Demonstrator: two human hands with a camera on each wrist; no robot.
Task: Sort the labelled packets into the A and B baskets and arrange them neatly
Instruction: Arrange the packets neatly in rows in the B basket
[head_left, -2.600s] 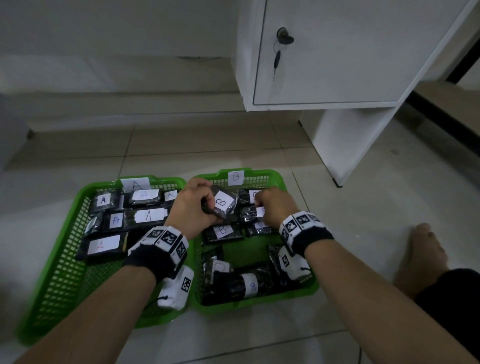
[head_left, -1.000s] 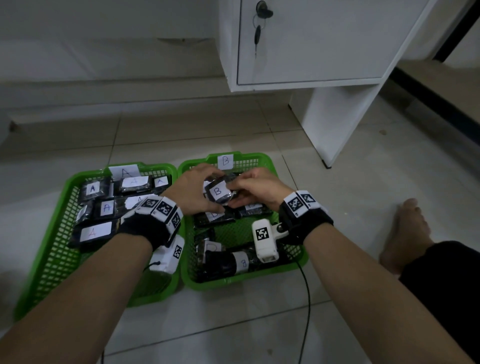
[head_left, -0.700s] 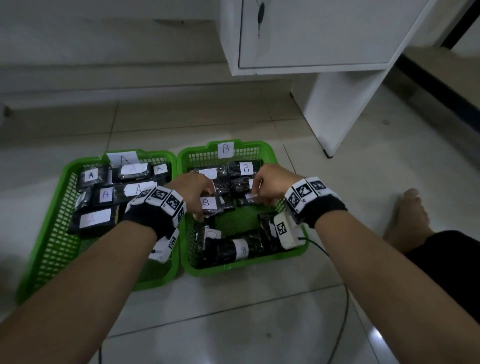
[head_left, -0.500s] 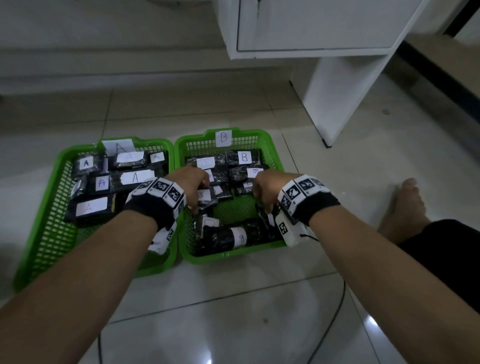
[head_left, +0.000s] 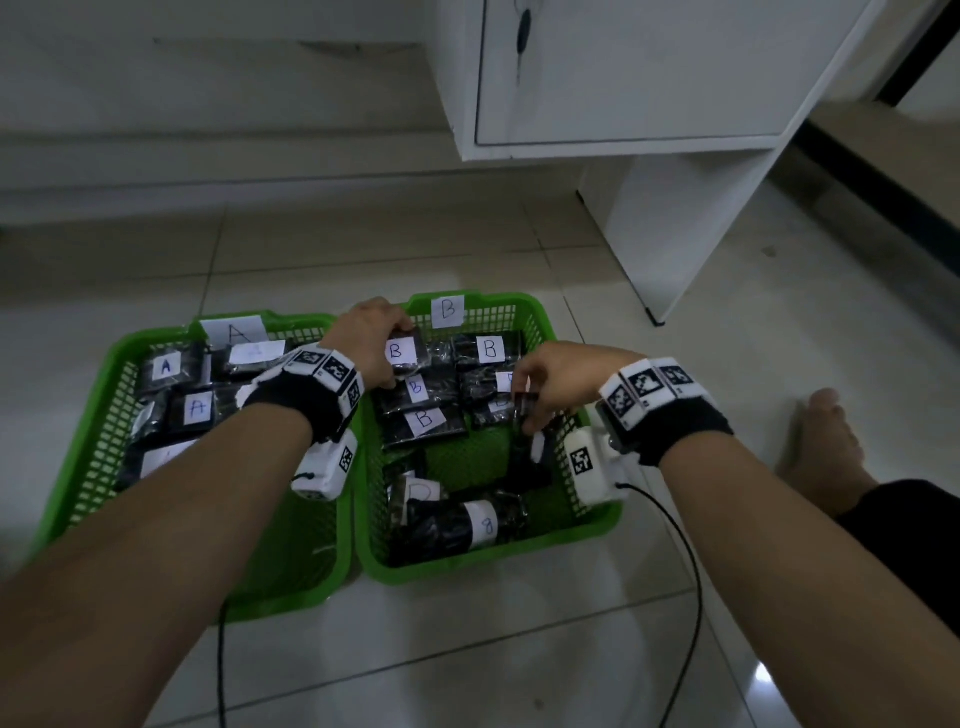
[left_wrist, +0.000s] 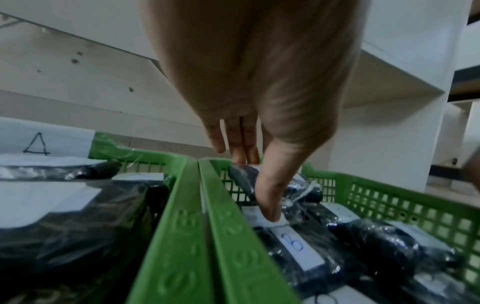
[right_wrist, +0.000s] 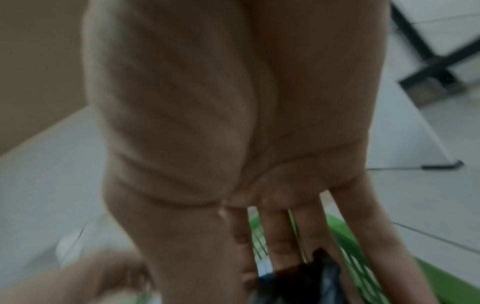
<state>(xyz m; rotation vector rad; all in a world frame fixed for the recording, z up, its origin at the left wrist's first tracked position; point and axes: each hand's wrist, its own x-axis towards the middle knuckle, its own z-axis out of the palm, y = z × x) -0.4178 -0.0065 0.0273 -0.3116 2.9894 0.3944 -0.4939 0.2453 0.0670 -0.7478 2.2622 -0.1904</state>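
Observation:
Two green baskets stand side by side on the floor: basket A (head_left: 111, 374) on the left and basket B (head_left: 540, 322) on the right. Each holds several black packets with white letter labels. My left hand (head_left: 387, 358) grips the far-left B packet (head_left: 413, 364), with fingers over its far end and thumb on its near end (left_wrist: 270, 207). My right hand (head_left: 531, 402) pinches a dark packet (head_left: 523, 409) standing on edge by the right wall of basket B. That packet's label is hidden. The right wrist view is blurred, with the fingers (right_wrist: 275, 242) around the dark packet (right_wrist: 306, 283).
More B packets (head_left: 457, 525) lie loose at the near end of basket B. A white cabinet (head_left: 649, 93) stands beyond the baskets to the right. A bare foot (head_left: 826, 447) rests on the tiles at the right. Black cables (head_left: 691, 571) run over the floor near me.
My left hand has reached farther back and taken hold of the far-left B packet. My right hand has picked a dark packet up on edge at the basket's right side.

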